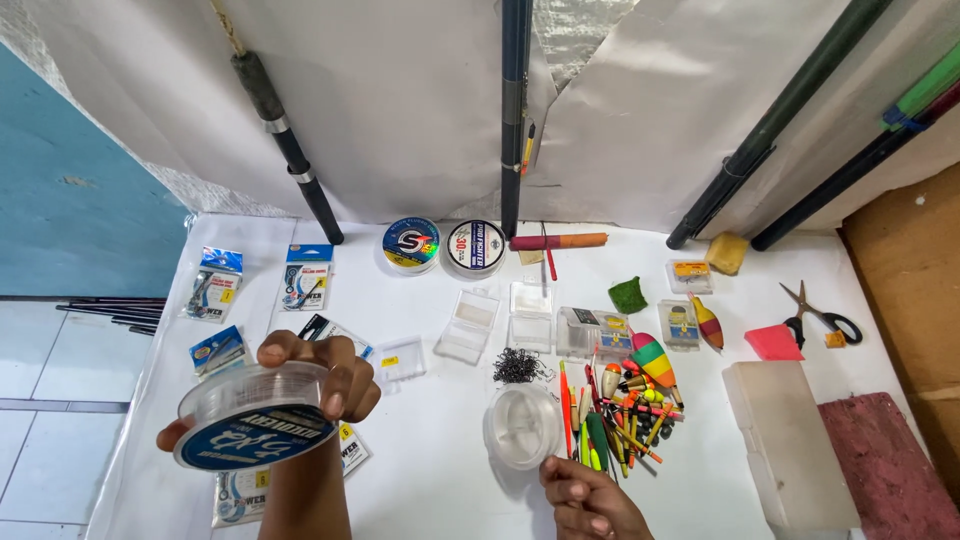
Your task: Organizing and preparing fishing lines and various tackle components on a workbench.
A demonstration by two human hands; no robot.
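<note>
While the left hand [320, 375] holds a clear line spool [255, 428] with a blue label up off the tabletop [430, 480], its fingers [345, 385] are curled over the spool's upper rim and the thumb is tucked under its lower left edge, so the spool is tilted toward the camera. The right hand [590, 500] rests low at the bottom edge of the view, fingers loosely bent and holding nothing, its fingertips just beside a second clear spool [522, 425] that lies flat on the white tabletop. Just above that spool sits a small heap of dark hooks [520, 367]. To its right lies a pile of colourful floats [630, 405]. Small clear boxes [470, 325] stand open behind the hooks. Two more labelled spools [442, 246] lie near the back wall, between the butts of fishing rods [290, 150] leaning there. Hook packets [307, 277] lie at the left, partly under the raised spool. Scissors [822, 315] lie at the far right, well apart from both hands.
</note>
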